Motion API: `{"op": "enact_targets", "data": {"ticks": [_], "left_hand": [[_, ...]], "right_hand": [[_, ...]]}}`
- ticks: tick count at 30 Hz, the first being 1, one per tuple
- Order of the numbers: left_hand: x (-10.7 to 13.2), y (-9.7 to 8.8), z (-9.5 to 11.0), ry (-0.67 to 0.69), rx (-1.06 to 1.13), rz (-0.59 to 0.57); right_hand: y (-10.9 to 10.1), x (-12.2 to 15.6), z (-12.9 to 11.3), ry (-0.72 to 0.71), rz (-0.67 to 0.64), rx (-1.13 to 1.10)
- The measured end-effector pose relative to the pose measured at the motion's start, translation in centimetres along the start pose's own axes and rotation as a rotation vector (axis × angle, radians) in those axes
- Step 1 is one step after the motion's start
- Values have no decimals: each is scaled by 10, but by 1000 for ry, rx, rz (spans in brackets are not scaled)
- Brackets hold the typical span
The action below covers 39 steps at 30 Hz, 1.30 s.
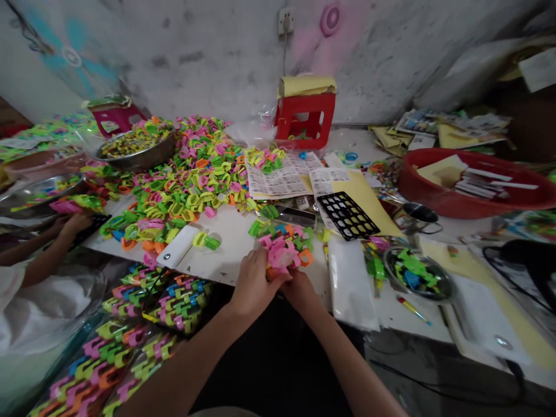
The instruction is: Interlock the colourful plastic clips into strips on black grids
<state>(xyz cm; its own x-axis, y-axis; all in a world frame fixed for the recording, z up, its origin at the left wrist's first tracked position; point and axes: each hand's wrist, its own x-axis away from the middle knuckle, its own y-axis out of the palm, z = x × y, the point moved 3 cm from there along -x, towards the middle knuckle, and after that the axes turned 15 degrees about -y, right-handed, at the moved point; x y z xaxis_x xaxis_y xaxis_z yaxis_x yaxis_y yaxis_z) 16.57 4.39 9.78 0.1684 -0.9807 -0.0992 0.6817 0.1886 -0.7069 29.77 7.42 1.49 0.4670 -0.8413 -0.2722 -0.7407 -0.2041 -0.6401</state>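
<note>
In the head view my left hand (254,278) is closed at the table's front edge, its thumb and fingers gripping a pink plastic piece (282,255). My right hand (302,289) meets it from the right, with bent fingers at the underside of the same piece; its fingertips are partly hidden. Just beyond lies a small heap of pink, green, orange and blue plastic pieces (299,234). A black tray with rows of openings (347,215) rests on papers to the right. Nearer the right hand is a stack of clear plastic bags (353,278).
A large pile of coloured pieces (186,194) spreads to the left, beside a white box-shaped device (178,246). Metal bowl (447,289), red tub (469,208) and red stool (324,119) stand around. Filled trays (99,359) lie below left, near a co-worker's hand (78,225).
</note>
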Motion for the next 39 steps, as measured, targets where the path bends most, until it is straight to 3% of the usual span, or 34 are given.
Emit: {"op": "enact_targets", "data": {"ticks": [4,7,10,12,13,14,15,17,18,20,22,24,26,28,30,33,36,39], "left_hand": [[24,-31,-13,-59,227,-55],[53,-43,-22,-98,174,-221],[79,-43,-23,-50,94,-394],[83,-41,-24,-55,112,-459],[79,-41,-27,-74,144,-455],[72,-42,-32,-106,189,-413],[63,-44,-40,-145,239,-350],[40,-46,-64,-237,305,-221],[29,-44,-78,-287,309,-175],[10,-36,-107,-362,279,-122],[-1,-23,-130,-369,272,-99],[-6,-9,-144,-334,321,-103],[-5,1,-149,-309,376,-118],[-1,6,-148,-315,406,-141],[2,6,-145,-325,416,-168],[6,3,-146,-347,441,-185],[6,-3,-154,-413,476,-120],[0,-11,-154,-458,533,-68]], "right_hand": [[-13,15,-15,148,-20,-76],[-16,45,-41,213,1,-208],[-15,71,-69,132,-188,-429],[-25,76,-70,109,-321,-431],[-37,72,-63,110,-336,-389],[-54,63,-52,114,-269,-335],[-73,50,-38,134,-177,-287],[-117,14,-7,186,128,-140],[-134,-9,5,202,206,-64],[-152,-64,17,141,202,85],[-145,-119,18,24,35,191],[-118,-165,15,-30,-212,299],[-83,-194,16,21,-453,385],[-53,-210,20,66,-579,395],[-30,-216,26,99,-641,376],[-14,-217,36,151,-705,361],[-15,-219,38,193,-729,356],[-35,-224,26,175,-664,340]]}}
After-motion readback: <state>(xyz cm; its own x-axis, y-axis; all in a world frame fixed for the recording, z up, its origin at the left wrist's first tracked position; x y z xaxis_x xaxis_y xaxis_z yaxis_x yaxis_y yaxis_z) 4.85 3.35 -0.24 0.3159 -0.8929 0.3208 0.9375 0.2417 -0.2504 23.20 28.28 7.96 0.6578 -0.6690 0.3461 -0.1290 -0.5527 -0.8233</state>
